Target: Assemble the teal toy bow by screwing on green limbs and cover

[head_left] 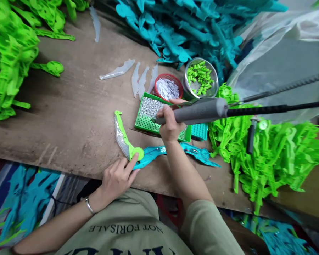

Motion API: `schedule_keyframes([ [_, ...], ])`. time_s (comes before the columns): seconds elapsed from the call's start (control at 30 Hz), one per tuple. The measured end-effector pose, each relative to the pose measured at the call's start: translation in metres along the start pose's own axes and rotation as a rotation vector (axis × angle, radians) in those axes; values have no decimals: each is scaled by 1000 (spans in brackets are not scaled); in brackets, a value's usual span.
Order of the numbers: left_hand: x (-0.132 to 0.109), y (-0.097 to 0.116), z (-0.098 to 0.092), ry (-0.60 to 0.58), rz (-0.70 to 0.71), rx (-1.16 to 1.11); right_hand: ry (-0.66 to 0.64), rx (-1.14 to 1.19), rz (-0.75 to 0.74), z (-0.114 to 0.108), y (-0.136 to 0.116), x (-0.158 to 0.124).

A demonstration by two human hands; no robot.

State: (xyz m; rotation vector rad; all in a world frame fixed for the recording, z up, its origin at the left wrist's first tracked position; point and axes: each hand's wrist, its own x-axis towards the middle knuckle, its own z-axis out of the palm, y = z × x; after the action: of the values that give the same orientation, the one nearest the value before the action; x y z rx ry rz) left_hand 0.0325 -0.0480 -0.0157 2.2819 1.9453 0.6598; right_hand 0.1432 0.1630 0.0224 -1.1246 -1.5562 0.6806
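My left hand (118, 178) rests at the table's front edge, its fingertips on the round end of a green plastic part (137, 153) and beside a blue plastic part (152, 154). A clear blade (121, 139) lies along the green part. My right hand (170, 124) is wrapped round a grey electric screwdriver (200, 111), held over a green tray (141, 122) of small metal screws. The tool's tip is over the tray; whether it touches a screw cannot be made out. The blue part passes beneath my right forearm.
Behind the tray stand a red basket (180, 85) of white pieces and a metal bowl (215, 83) of green pieces. Clear blades (117, 69) lie further left. Green parts (279, 152) are heaped right, more at far left, and blue parts (175, 32) at the back. Cables run right from the screwdriver.
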Motion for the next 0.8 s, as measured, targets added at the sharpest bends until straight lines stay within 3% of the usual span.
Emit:
schedule_keyframes([
  [0.3, 3, 0, -1, 19, 19, 38, 37, 35, 101, 11, 15, 6],
  [0.5, 3, 0, -1, 18, 24, 22, 44, 87, 80, 14, 19, 8],
  [0.8, 1, 1, 3, 19, -6, -35, -80, 17, 34, 12, 28, 10],
])
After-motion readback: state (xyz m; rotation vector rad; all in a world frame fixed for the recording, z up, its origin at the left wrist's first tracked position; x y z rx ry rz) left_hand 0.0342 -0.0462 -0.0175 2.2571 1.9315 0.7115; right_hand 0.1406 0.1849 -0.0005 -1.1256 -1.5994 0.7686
